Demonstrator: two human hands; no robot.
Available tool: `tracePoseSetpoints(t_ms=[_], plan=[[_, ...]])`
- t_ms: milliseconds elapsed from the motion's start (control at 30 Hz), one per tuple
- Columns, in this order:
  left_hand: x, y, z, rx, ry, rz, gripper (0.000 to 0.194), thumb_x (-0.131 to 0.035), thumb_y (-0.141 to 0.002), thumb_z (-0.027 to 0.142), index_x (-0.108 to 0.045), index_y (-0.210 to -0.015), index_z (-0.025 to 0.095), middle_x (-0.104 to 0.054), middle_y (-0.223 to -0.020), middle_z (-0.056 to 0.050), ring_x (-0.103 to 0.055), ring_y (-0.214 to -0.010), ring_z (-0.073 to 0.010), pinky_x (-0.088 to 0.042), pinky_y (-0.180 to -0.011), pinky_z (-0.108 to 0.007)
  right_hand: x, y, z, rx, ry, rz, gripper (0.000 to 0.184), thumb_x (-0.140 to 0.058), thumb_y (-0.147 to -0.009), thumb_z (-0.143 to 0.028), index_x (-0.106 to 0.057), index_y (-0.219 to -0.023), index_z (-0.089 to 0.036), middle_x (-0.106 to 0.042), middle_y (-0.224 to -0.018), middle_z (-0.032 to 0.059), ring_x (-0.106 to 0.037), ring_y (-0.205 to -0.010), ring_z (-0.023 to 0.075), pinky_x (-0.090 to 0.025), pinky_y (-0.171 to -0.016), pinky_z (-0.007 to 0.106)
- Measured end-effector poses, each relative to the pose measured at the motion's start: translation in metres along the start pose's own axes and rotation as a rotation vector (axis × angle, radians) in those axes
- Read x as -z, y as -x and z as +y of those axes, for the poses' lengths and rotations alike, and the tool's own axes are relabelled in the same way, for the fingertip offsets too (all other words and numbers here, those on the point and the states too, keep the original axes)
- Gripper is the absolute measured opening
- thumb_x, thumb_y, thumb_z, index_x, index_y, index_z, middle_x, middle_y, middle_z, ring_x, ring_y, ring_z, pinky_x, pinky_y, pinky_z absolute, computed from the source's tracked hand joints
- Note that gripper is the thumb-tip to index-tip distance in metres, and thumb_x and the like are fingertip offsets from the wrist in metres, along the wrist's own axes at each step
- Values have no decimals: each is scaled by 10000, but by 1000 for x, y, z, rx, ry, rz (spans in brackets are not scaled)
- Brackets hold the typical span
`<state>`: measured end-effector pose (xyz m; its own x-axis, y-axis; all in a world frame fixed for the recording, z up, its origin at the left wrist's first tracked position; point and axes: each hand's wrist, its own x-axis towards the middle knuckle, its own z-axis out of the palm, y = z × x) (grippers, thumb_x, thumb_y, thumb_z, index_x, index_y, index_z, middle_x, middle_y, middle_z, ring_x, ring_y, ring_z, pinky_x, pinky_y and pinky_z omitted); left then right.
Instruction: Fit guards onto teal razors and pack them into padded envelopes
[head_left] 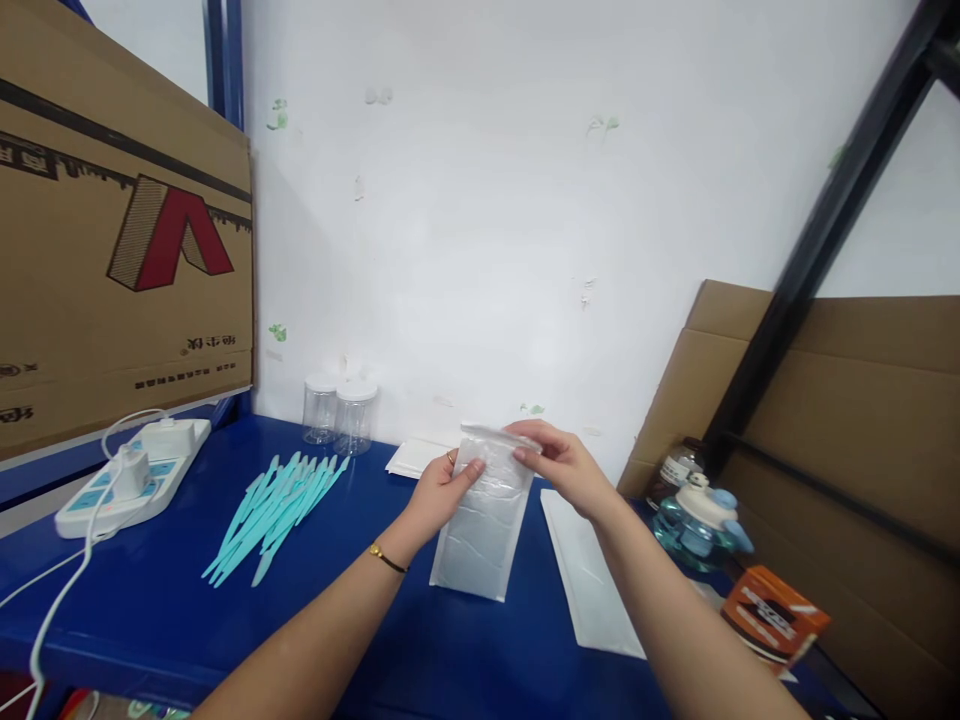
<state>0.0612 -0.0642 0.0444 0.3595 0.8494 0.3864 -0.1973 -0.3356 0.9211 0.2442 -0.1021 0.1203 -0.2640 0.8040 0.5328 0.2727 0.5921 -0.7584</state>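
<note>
Pouch of thin, pale film, creased across its upper part, slants between my two hands just below the center of the frame. My left hand pinches its left side, thumb across the front; my right hand has a narrow, fingertip hold near the upper right corner. I cannot tell whether its lower edge touches the blue worktop.

Teal sticks lie in a loose heap in the left part of the frame, between the pouch and a white power strip with cords attached. Two clear lidded jars, one in front and one behind, stand near the wall. White packets lie beyond my left hand, and a flat white sleeve lies partly hidden by my right forearm.

Slick film poses the main risk, as I judge it: a loose left thumb could let the pouch swing from my right fingertips, while an uneven pull at the top could deepen the creases or split an edge. My forearm, low over the sleeve, could drag it askew. A wide sweep to the right might knock the orange box or the blue-green drink bottle at lower right.
</note>
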Motion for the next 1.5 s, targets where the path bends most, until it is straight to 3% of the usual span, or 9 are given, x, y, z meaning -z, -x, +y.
tracePoseSetpoints(t_ms=[167, 500, 700, 867, 1067, 1167, 1233, 1367, 1500], plan=[[1, 1, 1, 27, 65, 9, 374, -585, -764, 463, -593, -935, 130, -657, -867, -57, -589, -804, -188, -440, -732, -277, -1, 7, 4, 45, 71, -141, 245, -619, -771, -308, -690, -998, -251, -596, -1112, 74, -528, -1055, 226, -422, -871, 350], [-8, -11, 20, -52, 81, 37, 289, -670, -707, 388, -634, -827, 128, -648, -776, -26, -568, -715, -132, -422, -676, -219, 8, 3, 7, -56, 252, -15, 173, -646, -716, -268, -682, -867, -192, -656, -793, 28, -591, -749, 166, -445, -689, 279], [-11, -4, 34, -67, -29, 26, 258, -678, -701, 363, -655, -779, 117, -632, -688, -15, -540, -644, -112, -400, -610, -199, 18, 14, -9, -229, 93, -149, 234, -677, -693, -320, -666, -848, -145, -622, -706, 14, -520, -611, 118, -384, -561, 232], [-8, 3, 33, 13, 108, 8, 247, -671, -722, 365, -654, -770, 124, -638, -725, -22, -545, -671, -103, -416, -645, -198, 27, 29, -15, -281, -177, -225, 405, -632, -747, -360, -589, -1110, -186, -628, -764, 29, -554, -656, 132, -433, -632, 271], [-57, 10, 16, 261, 699, -127, 268, -706, -700, 348, -606, -858, 157, -601, -743, -10, -551, -657, -97, -437, -633, -216, 17, 35, -10, 51, -245, -175, 488, -660, -707, -444, -565, -1158, -284, -473, -1305, 64, -385, -1224, 260, -282, -1001, 415], [-90, 15, 6, 319, 764, -200, 311, -696, -707, 332, -597, -951, 166, -574, -704, 2, -524, -603, -81, -407, -610, -209, 14, 43, -3, 12, -150, -278, 223, -613, -768, -410, -669, -861, -215, -641, -987, 73, -546, -1009, 233, -250, -1012, 422], [-96, 16, -1, 312, 685, -253, 340, -668, -732, 348, -579, -1012, 176, -594, -787, -20, -552, -697, -102, -406, -669, -223, 24, 52, 4, -87, -195, -197, 207, -583, -794, -389, -646, -767, -194, -637, -783, 48, -580, -779, 187, -330, -942, 397], [-64, 10, -22, 299, 227, -363, 379, -627, -748, 371, -555, -1069, 184, -584, -998, -64, -564, -872, -156, -395, -747, -271, 70, 61, 21, -333, -327, 24, 244, -625, -742, -413, -604, -757, -171, -582, -700, 37, -515, -623, 149, -414, -614, 266], [-19, 2, -57, 320, -143, -293, 310, -585, -732, 325, -584, -974, 131, -593, -780, -31, -560, -758, -148, -401, -737, -280, 109, 46, 51, -595, -203, -59, 256, -651, -713, -410, -595, -764, -166, -562, -667, 6, -487, -575, 120, -364, -537, 220]])
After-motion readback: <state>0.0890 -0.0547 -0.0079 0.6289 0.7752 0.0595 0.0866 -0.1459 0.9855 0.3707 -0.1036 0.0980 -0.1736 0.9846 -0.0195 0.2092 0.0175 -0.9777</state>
